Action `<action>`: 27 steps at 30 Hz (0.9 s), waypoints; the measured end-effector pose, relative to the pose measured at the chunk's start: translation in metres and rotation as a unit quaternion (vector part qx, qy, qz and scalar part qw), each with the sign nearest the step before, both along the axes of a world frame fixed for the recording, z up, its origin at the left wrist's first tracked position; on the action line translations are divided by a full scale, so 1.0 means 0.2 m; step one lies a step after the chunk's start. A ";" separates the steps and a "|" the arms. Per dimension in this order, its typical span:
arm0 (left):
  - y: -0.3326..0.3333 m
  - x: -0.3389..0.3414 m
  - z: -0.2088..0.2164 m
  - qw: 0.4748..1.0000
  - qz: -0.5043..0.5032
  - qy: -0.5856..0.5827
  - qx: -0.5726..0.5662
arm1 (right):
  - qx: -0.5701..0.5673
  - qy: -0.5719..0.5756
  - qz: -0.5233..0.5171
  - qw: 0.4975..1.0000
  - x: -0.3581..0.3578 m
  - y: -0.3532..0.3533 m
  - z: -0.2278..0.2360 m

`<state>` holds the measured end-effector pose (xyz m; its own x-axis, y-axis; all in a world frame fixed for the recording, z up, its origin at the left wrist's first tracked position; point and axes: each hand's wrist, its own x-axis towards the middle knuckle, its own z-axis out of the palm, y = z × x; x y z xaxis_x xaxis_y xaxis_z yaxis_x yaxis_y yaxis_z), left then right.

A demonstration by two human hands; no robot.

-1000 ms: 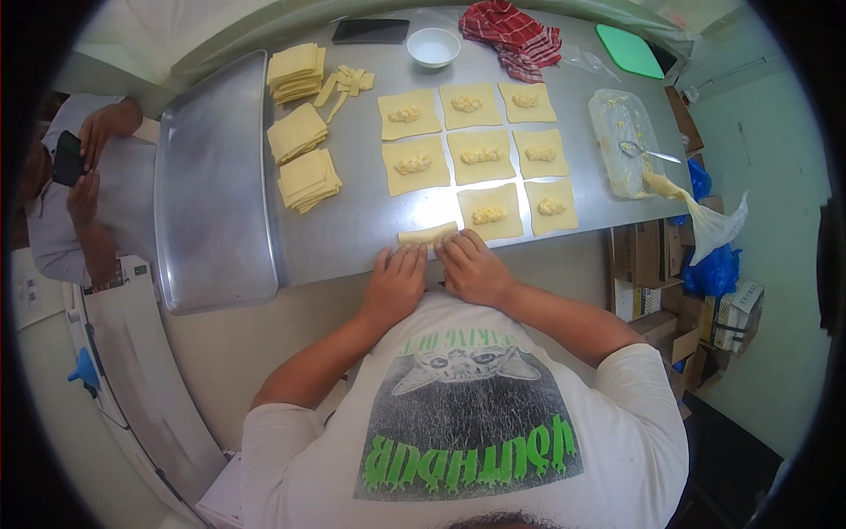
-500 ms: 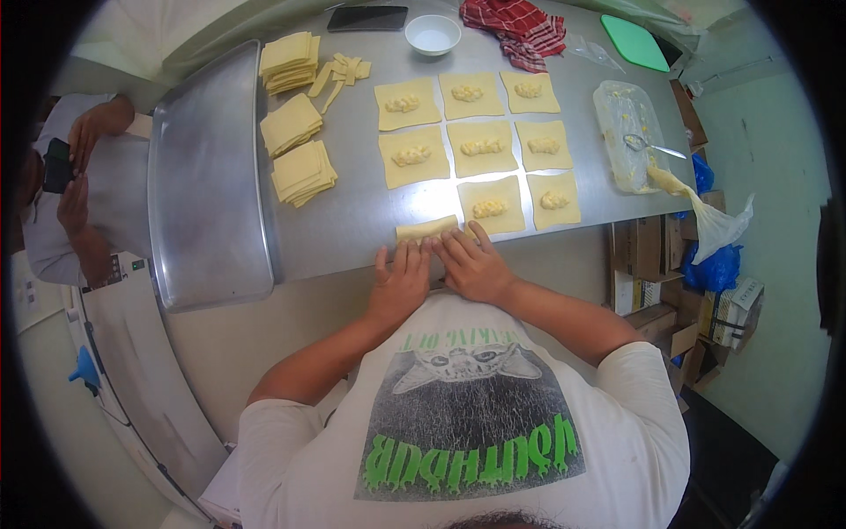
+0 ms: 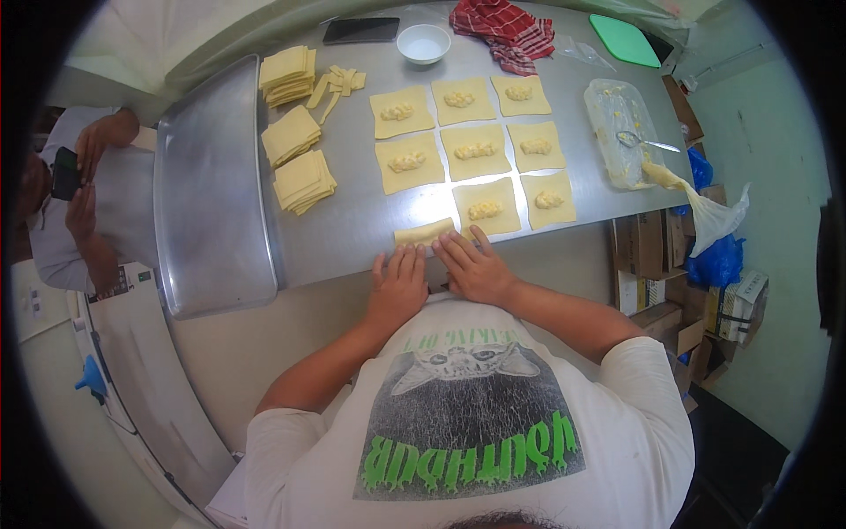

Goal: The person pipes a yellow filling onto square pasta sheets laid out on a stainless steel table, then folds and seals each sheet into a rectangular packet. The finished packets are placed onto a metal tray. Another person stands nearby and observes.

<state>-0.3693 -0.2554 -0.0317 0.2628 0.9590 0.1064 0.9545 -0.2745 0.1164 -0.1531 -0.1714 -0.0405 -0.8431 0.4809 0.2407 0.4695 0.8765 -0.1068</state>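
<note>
A rolled piece of pastry dough [image 3: 423,233] lies at the near edge of the metal table. My left hand [image 3: 397,284] has its fingers stretched toward the roll's near side, the tips at or just below it. My right hand [image 3: 476,269] rests its extended fingertips on the roll's right end, thumb side toward my left hand. Beyond and to the right lie several flat dough squares [image 3: 493,223], each topped with a line of pale yellow filling [image 3: 485,209]. Whether the rolled piece has filling inside is hidden.
Stacks of plain dough squares [image 3: 300,182] and dough strips [image 3: 340,84] lie left, beside a metal tray [image 3: 211,212]. A white bowl [image 3: 424,44], phone [image 3: 361,31], red cloth [image 3: 507,31] and green lid [image 3: 624,40] are far; a plastic container [image 3: 608,115] with a spoon [image 3: 648,141] is right. Someone holds a phone at left.
My fingers have drawn slightly back toward me, so more of the dough roll shows. The whole view has shifted a little; the filled squares stay as they were.
</note>
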 end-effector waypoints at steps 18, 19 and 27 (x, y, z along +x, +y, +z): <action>0.06 -0.04 -0.03 0.986 0.044 -0.154 -0.050 | -0.093 0.035 -0.050 0.994 -0.06 0.01 0.06; 0.07 -0.04 -0.03 0.987 0.043 -0.138 -0.069 | -0.101 0.013 -0.061 0.993 -0.07 0.01 0.05; 0.08 -0.01 -0.03 0.989 0.062 -0.066 -0.119 | -0.119 -0.044 -0.055 0.990 -0.11 0.03 0.06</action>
